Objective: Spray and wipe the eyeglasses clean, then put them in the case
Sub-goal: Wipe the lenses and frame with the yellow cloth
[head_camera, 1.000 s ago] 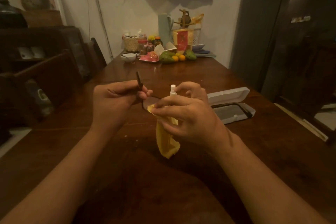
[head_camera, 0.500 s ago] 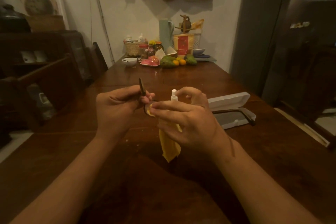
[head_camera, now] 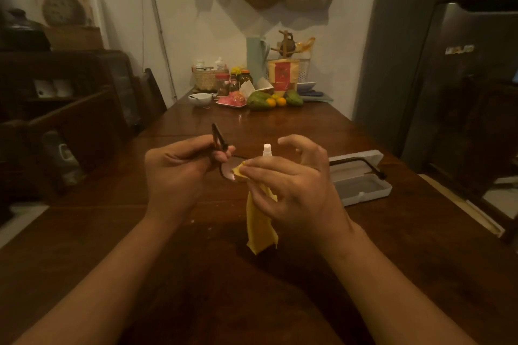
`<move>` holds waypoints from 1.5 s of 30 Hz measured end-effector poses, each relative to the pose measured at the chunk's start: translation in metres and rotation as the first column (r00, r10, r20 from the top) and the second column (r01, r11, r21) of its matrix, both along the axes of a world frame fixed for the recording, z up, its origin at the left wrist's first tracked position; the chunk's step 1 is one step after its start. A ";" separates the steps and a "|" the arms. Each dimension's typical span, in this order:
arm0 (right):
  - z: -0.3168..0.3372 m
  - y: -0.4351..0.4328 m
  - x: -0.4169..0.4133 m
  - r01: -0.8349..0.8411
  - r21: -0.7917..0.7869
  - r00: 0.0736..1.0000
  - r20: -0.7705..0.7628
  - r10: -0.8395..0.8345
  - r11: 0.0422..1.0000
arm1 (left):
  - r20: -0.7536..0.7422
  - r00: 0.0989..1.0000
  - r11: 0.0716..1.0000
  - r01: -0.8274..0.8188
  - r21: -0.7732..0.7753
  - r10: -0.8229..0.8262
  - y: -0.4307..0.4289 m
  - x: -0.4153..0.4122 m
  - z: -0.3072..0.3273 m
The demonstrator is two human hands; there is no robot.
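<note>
You hold glasses [head_camera: 218,137] over the worktop [head_camera: 112,232].
Your left hand [head_camera: 179,173] fingers pinch them; right hand [head_camera: 294,190] fingers pinch cloth [head_camera: 260,227] onto 1 lens [head_camera: 227,172].

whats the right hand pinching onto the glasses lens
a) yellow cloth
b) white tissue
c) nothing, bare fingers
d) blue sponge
a: the right hand pinches a yellow cloth against the lens of the eyeglasses, which the left hand holds.
</note>
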State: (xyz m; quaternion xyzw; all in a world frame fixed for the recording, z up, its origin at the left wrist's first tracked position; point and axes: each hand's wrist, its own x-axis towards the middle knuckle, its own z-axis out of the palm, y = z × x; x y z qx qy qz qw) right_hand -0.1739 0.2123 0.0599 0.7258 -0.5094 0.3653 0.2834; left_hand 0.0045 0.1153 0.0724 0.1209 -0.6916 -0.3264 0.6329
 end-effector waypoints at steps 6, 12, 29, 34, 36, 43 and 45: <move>-0.004 -0.005 0.003 -0.085 0.019 0.995 -0.048 0.086 0.996 | -0.012 0.999 0.995 0.047 0.091 -0.046 0.002 -0.002 0.001; -0.007 -0.007 -0.004 -0.140 -0.018 0.989 0.044 0.140 0.990 | 0.020 0.999 0.998 0.028 0.062 -0.029 0.004 -0.001 0.004; -0.007 -0.006 -0.001 -0.088 0.035 0.995 0.042 0.086 0.996 | 0.014 1.000 0.990 0.020 0.140 -0.022 0.007 -0.003 0.004; -0.009 -0.009 0.004 -0.087 0.029 0.996 -0.027 0.088 0.996 | 0.005 1.000 0.984 0.010 0.178 -0.011 0.011 -0.007 0.004; -0.010 -0.011 0.003 -0.126 0.045 0.991 -0.031 0.128 0.991 | -0.003 1.000 0.981 0.008 0.196 -0.008 0.011 -0.006 0.004; -0.007 -0.007 -0.004 -0.147 0.057 0.988 0.051 0.144 0.988 | 0.015 1.000 0.985 0.016 0.175 -0.019 0.013 -0.005 0.007; -0.005 -0.006 -0.003 -0.119 0.071 0.992 0.041 0.116 0.990 | 0.020 1.000 0.984 0.010 0.180 -0.014 0.013 -0.005 0.006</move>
